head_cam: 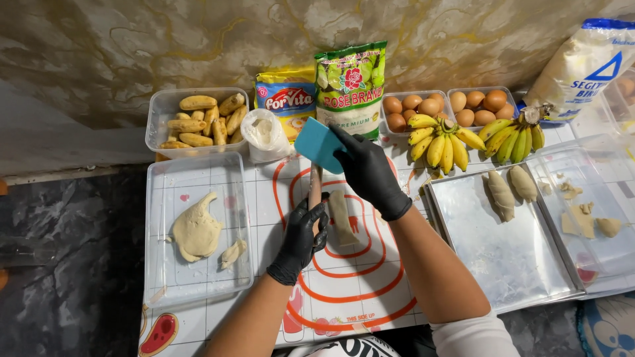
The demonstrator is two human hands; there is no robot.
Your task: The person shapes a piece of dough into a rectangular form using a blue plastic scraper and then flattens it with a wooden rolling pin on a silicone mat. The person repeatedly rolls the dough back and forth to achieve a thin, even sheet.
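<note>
Both hands wear black gloves. My left hand point(301, 239) grips a wooden rolling pin point(315, 186) that points away from me over the white mat with red rings point(344, 291). Beside it on the mat lies a narrow strip of pale dough point(341, 217), just right of my left fingers. My right hand point(367, 170) holds a teal plastic scraper point(319, 144) above the far end of the rolling pin and the strip.
A clear tray point(159, 277) at left holds a dough lump point(196, 231) and a small piece. A metal tray point(503, 264) at right carries two wrapped dough rolls point(510, 188). At the back stand peeled bananas in a tub point(198, 119), flour bags, eggs point(413, 109) and banana bunches point(443, 140).
</note>
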